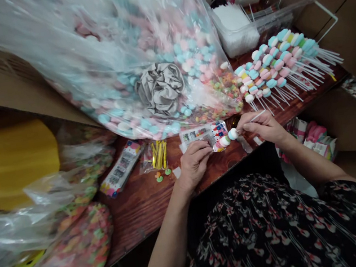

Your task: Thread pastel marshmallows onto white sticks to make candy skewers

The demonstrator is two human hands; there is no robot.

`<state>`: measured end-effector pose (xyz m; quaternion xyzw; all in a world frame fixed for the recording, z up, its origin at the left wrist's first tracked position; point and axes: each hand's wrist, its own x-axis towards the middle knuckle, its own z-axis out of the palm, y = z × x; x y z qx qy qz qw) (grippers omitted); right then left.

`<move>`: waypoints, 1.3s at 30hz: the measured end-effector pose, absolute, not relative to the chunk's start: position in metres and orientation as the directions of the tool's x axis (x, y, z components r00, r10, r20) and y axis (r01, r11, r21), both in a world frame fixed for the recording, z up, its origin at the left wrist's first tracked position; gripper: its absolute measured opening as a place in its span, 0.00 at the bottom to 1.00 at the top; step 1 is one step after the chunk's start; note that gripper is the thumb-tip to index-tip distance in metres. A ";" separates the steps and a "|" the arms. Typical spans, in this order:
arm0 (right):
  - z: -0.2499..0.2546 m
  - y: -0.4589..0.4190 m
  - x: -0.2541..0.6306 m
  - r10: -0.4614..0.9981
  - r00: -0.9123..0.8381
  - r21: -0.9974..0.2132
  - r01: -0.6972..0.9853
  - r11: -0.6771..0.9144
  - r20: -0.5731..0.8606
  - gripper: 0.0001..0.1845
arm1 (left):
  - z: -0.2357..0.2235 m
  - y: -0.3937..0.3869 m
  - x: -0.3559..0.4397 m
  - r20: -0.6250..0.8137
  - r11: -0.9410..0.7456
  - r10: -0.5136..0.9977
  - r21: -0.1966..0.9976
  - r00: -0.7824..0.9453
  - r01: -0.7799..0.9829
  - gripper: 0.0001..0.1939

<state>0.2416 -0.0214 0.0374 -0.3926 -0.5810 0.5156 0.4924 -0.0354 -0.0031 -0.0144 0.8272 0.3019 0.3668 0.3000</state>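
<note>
- our right hand [260,126] pinches a white stick [255,117] threaded with pastel marshmallows [228,138], which point left, between the hands.
- our left hand [194,165] grips a printed clear sleeve [197,134], its open end apparently turned toward the marshmallows; the hands are close but apart, seemingly held this way to bring both together.
- ahead of the hands, a big clear bag of marshmallows [161,31] slumps within easy reach.
- ahead and right, loaded skewers [280,59] lie fanned, sticks aligned, seemingly for easy picking.
- just left of the hands, gold twist ties [160,154] lie on a dark wood table [149,206].
</note>
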 end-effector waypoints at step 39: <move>0.032 -0.027 0.179 0.938 -0.345 -0.977 -0.209 -0.036 0.040 0.17 | 0.032 -0.030 -0.004 -0.136 -0.063 0.859 0.929 0.494 0.365 0.34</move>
